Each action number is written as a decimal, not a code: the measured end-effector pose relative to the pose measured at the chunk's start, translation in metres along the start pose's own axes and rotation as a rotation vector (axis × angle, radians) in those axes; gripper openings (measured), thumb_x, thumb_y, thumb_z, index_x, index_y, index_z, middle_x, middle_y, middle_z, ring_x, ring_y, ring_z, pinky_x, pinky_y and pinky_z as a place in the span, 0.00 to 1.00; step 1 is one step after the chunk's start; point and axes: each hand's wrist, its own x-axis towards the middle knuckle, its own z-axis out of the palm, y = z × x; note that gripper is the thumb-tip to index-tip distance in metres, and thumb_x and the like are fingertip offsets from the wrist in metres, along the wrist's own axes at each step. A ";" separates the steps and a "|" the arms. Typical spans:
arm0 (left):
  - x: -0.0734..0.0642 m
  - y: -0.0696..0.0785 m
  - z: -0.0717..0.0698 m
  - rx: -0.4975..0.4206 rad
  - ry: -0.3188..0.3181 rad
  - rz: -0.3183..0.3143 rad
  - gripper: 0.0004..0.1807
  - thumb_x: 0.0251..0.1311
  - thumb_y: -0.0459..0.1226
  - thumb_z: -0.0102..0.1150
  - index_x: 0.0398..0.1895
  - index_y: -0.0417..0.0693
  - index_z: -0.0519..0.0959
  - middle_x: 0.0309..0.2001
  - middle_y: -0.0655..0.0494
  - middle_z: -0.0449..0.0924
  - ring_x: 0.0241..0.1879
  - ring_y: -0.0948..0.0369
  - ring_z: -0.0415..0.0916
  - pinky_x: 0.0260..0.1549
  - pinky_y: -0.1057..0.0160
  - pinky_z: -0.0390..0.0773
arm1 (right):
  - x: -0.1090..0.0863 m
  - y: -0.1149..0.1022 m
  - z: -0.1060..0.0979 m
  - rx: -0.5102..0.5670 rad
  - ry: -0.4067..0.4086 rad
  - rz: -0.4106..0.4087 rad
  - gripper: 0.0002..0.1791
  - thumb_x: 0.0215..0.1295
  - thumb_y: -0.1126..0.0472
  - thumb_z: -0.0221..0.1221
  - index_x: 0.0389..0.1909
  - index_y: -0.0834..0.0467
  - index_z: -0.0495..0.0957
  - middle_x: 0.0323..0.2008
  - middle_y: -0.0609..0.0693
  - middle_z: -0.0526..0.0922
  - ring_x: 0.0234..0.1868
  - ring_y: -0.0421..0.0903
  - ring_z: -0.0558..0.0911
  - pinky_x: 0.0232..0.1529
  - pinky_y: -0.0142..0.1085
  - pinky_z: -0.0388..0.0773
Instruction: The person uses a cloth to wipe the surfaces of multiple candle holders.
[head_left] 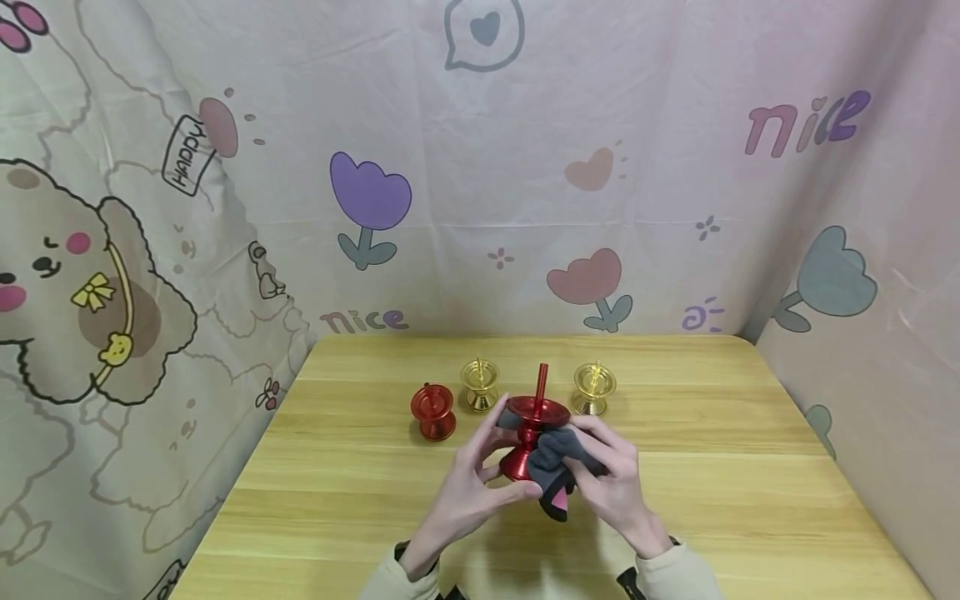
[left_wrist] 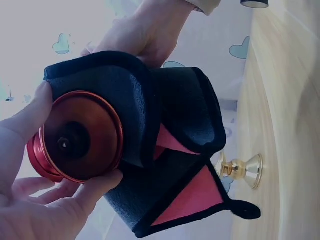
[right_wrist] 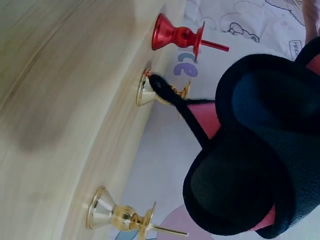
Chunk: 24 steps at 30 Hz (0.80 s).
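Above the front of the table my left hand (head_left: 474,485) grips a glossy red candle holder (head_left: 517,462) with a wide dish and a tall thin spike pointing up. In the left wrist view its hollow round base (left_wrist: 102,142) faces the camera, between thumb and fingers. My right hand (head_left: 617,473) holds a dark grey cloth (head_left: 553,452) with black edging and a pink underside, bunched against the candle holder's stem. The cloth (right_wrist: 235,185) hides most of the right hand in the right wrist view, and its hanging loop (left_wrist: 245,209) dangles free.
Behind the hands stand another red candle holder (head_left: 433,417) at left and two gold ones, one (head_left: 480,385) beside it and one (head_left: 592,387) farther right, all upright on the wooden table (head_left: 712,500). A printed curtain (head_left: 480,167) surrounds the table's back and sides.
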 end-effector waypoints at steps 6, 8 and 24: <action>0.001 -0.003 -0.002 0.016 -0.023 0.080 0.55 0.57 0.33 0.72 0.82 0.63 0.49 0.55 0.40 0.82 0.57 0.57 0.80 0.58 0.59 0.82 | -0.001 0.000 0.000 0.082 0.020 0.063 0.14 0.54 0.81 0.63 0.42 0.73 0.84 0.43 0.61 0.84 0.45 0.41 0.83 0.48 0.24 0.79; 0.001 -0.004 -0.003 0.024 -0.048 0.098 0.54 0.59 0.32 0.70 0.82 0.60 0.47 0.56 0.38 0.82 0.58 0.58 0.80 0.60 0.58 0.80 | -0.001 -0.001 0.000 0.123 0.032 0.123 0.22 0.43 0.87 0.60 0.42 0.72 0.84 0.45 0.57 0.85 0.47 0.39 0.83 0.48 0.24 0.79; -0.001 -0.001 -0.006 0.014 -0.046 0.112 0.54 0.56 0.30 0.72 0.82 0.55 0.50 0.50 0.39 0.77 0.54 0.54 0.80 0.56 0.59 0.83 | -0.001 -0.001 0.001 0.095 0.031 0.020 0.12 0.55 0.81 0.62 0.42 0.74 0.84 0.43 0.61 0.84 0.47 0.41 0.83 0.51 0.24 0.79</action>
